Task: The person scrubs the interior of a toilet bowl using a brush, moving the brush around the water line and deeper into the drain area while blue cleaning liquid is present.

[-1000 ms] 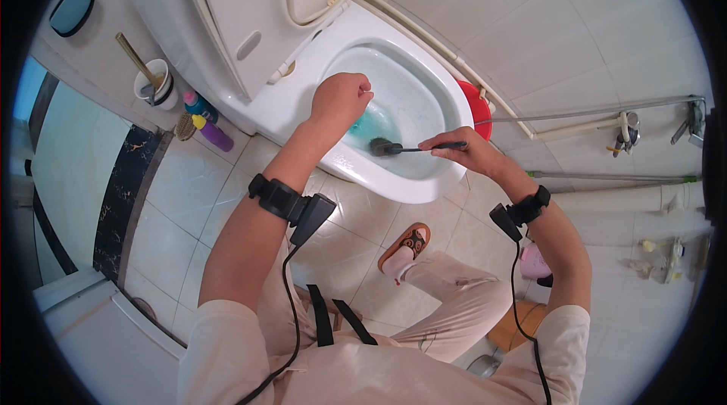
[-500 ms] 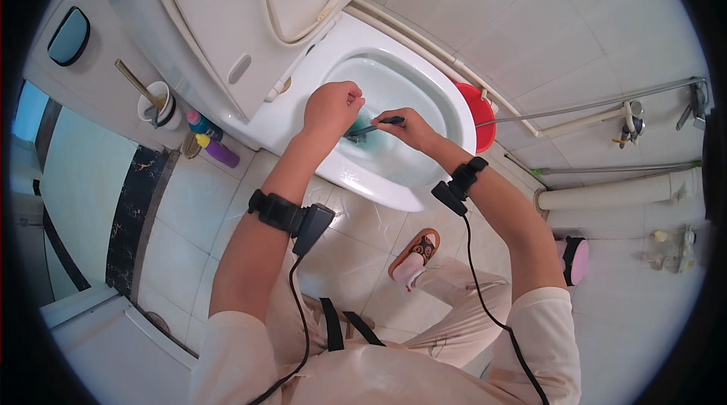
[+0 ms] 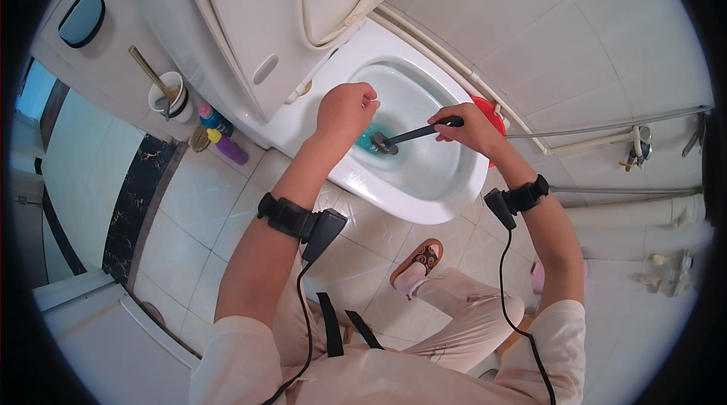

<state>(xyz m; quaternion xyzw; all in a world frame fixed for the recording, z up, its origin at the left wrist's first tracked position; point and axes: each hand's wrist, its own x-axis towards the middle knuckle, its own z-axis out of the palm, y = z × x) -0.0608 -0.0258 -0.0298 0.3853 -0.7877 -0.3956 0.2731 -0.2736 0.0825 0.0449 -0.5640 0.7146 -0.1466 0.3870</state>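
A white toilet bowl [image 3: 424, 212] lies in front of me with blue-green liquid [image 3: 369, 137] at its bottom. My right hand [image 3: 471, 131], closed, grips the dark handle of a toilet brush [image 3: 418, 133] over the bowl's right side. The brush slants down to the left, its grey head low in the bowl beside the liquid. Over the bowl's left side hangs my left hand [image 3: 344, 112], with its fingers curled in. The palm side faces away, so I cannot make out whether anything is in it. The raised toilet lid [image 3: 241, 34] leans behind.
A white holder [image 3: 180, 106] with a brown-handled brush stands at the left wall. Close by are a blue bottle with a pink cap [image 3: 215, 119] and a purple bottle [image 3: 231, 151]. A red bucket [image 3: 491, 113] sits right of the bowl. Pipes and a tap [image 3: 642, 146] line the right wall.
My right hand has drawn back to the right, and more of the brush shows, its head farther right and out of the coloured liquid. My left hand stays curled. The whole view has shifted slightly.
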